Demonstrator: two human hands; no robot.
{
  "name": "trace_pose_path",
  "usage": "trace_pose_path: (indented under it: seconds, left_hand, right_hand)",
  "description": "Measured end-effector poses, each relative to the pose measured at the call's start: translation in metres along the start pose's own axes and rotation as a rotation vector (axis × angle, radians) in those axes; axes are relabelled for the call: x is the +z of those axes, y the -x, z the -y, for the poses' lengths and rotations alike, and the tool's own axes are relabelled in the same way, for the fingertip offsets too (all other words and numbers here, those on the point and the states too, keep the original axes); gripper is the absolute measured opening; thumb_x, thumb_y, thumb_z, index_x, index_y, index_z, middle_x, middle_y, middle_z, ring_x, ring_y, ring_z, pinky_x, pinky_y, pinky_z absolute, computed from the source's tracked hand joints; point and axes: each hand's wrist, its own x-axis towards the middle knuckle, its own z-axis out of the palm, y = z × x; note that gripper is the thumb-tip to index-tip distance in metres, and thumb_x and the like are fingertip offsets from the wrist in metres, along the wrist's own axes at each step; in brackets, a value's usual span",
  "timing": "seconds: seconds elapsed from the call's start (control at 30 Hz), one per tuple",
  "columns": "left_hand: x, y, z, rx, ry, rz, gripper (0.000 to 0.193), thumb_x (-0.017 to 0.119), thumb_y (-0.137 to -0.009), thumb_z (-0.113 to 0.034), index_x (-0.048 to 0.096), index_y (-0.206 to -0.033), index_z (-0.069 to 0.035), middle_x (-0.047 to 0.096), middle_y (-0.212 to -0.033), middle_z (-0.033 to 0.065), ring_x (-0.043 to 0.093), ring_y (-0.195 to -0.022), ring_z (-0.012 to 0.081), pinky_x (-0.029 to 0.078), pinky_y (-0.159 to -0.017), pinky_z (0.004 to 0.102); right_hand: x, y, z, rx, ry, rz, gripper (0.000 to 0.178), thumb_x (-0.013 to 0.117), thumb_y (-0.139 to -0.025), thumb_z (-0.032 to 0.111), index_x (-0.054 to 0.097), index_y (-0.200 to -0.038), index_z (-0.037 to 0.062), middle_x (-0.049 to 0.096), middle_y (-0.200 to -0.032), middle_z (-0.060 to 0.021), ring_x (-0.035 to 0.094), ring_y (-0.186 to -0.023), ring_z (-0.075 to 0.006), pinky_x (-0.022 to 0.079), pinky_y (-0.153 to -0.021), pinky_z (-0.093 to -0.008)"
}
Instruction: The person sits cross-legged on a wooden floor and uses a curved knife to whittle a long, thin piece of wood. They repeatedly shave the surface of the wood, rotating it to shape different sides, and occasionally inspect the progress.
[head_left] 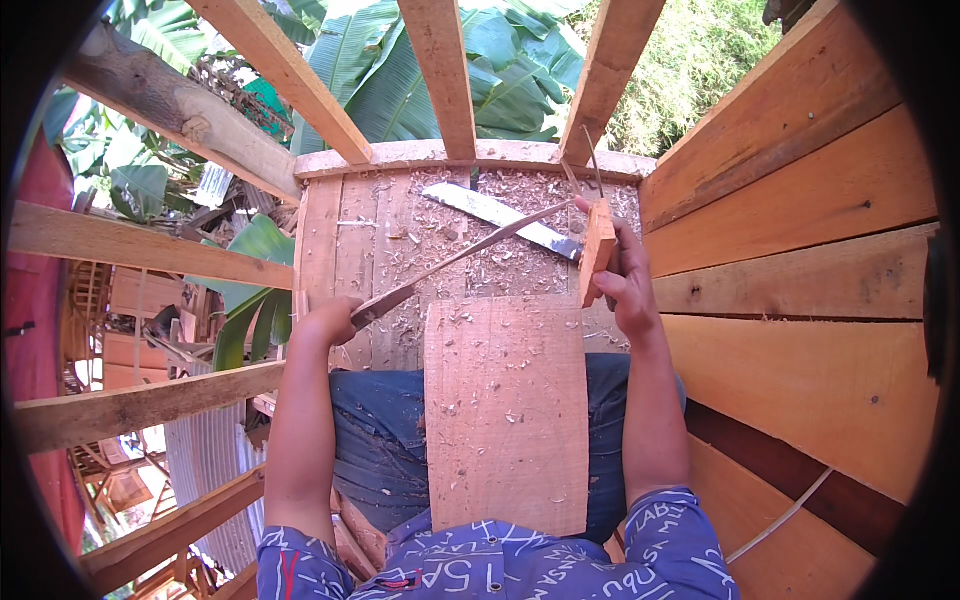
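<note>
Head view: left hand (325, 322) is clenched on the handle of a long blade (470, 250), which slants up to a small wooden block (598, 248); right hand (625, 275) grips that block upright above a flat board (505, 410) across the lap; a machete (505, 215) lies among shavings (455, 235) on the plank platform (330, 230).

A board (506, 415) lies across my lap, running away from me onto the plank platform (370, 240) ahead. My left hand (328, 322) sits at the board's far left corner gripping a long blade (462, 255) that slants up and right to the wood block (597, 250), which my right hand (628, 285) holds upright past the board's far right corner. Behind the blade a machete (505, 217) lies among shavings on the platform, a plank wall (800, 250) stands to my right, and rafters (440, 75) pass beyond the platform's far edge.
</note>
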Motion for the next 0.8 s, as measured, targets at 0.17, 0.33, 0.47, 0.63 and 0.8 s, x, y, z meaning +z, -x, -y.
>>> trace_pose_path:
  seconds: [0.17, 0.33, 0.47, 0.63, 0.8]
  left_hand:
    - [-0.002, 0.002, -0.003, -0.014, 0.006, 0.018, 0.038, 0.059, -0.082, -0.011, 0.062, -0.120, -0.011, 0.067, -0.107, 0.0191, 0.064, -0.101, 0.0345, 0.049, -0.086, 0.0401]
    - [-0.009, 0.006, -0.010, -0.014, 0.096, 0.064, 0.043, 0.056, -0.076, -0.004, 0.063, -0.118, -0.011, 0.069, -0.101, 0.0175, 0.065, -0.096, 0.0301, 0.049, -0.085, 0.0373]
    - [0.004, -0.011, 0.014, -0.022, 0.143, 0.110, 0.046, 0.053, -0.071, 0.000, 0.065, -0.114, -0.010, 0.070, -0.097, 0.0155, 0.065, -0.092, 0.0273, 0.049, -0.082, 0.0363]
    - [0.021, -0.027, 0.044, -0.113, 0.171, 0.129, 0.041, 0.055, -0.071, -0.002, 0.067, -0.109, -0.011, 0.069, -0.099, 0.0155, 0.066, -0.091, 0.0292, 0.050, -0.080, 0.0391]
    - [0.016, -0.026, 0.024, -0.271, 0.003, 0.167, 0.037, 0.054, -0.074, -0.004, 0.065, -0.109, -0.007, 0.068, -0.104, 0.0173, 0.065, -0.095, 0.0317, 0.050, -0.083, 0.0407]
  right_hand:
    - [0.002, 0.000, 0.003, 0.018, -0.017, 0.004, 0.065, 0.061, -0.072, 0.016, 0.043, -0.133, 0.0017, 0.049, -0.074, -0.0024, 0.049, -0.056, -0.0093, 0.042, -0.049, -0.0230]
    - [-0.001, 0.000, 0.003, 0.000, 0.025, -0.068, 0.067, 0.056, -0.073, 0.018, 0.041, -0.136, 0.0012, 0.049, -0.084, -0.0037, 0.049, -0.062, -0.0094, 0.043, -0.054, -0.0232]
    - [-0.005, 0.002, 0.010, 0.044, 0.050, -0.176, 0.077, 0.052, -0.069, 0.026, 0.037, -0.139, -0.0028, 0.046, -0.133, -0.0123, 0.052, -0.090, -0.0104, 0.044, -0.079, -0.0229]
    - [-0.008, 0.004, 0.007, 0.007, 0.044, -0.152, 0.077, 0.051, -0.072, 0.030, 0.036, -0.139, -0.0045, 0.046, -0.140, -0.0161, 0.052, -0.095, -0.0112, 0.043, -0.084, -0.0231]
    - [-0.006, 0.010, 0.010, 0.042, 0.057, -0.147, 0.074, 0.052, -0.074, 0.030, 0.037, -0.138, -0.0037, 0.047, -0.129, -0.0132, 0.052, -0.095, -0.0115, 0.043, -0.081, -0.0229]
